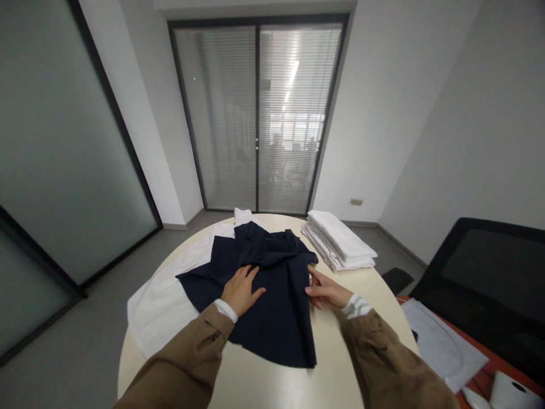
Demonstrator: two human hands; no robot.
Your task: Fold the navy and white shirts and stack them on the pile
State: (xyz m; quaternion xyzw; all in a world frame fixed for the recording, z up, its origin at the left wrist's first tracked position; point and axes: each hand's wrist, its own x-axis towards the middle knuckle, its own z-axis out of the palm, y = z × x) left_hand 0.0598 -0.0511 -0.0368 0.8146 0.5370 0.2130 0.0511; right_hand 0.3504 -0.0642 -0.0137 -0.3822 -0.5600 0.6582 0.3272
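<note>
The navy garment [279, 309] is lying in the middle of the round table [272, 378], its lower part spreading fairly smooth toward the person while its far part is bunching into loose folds. Across from where I am standing, the left hand [242, 289] is resting palm down on it, fingers and thumb spreading apart, gripping nothing. The right hand [327, 291] is bending its thumb and fingers around the garment's right edge; I am touching nothing and seeing only part of those fingertips, so I cannot tell whether they are clamping the cloth or just meeting it. To my mind, handling this well is depending on the left hand bearing down lightly and evenly, since a hard push would be dragging new creases into the fabric. The right hand, I would say, is wanting a thin hold on the very edge, drawing outward while the left is anchoring, so that the ridge near the top is flattening and not twisting. The white cloth [164, 307] is lying partly beneath the garment's left side, so tugging too freely could be pulling both along. The folded white stack [340, 241] is sitting near the garment's far right corner, and a careful elbow is sparing it.
</note>
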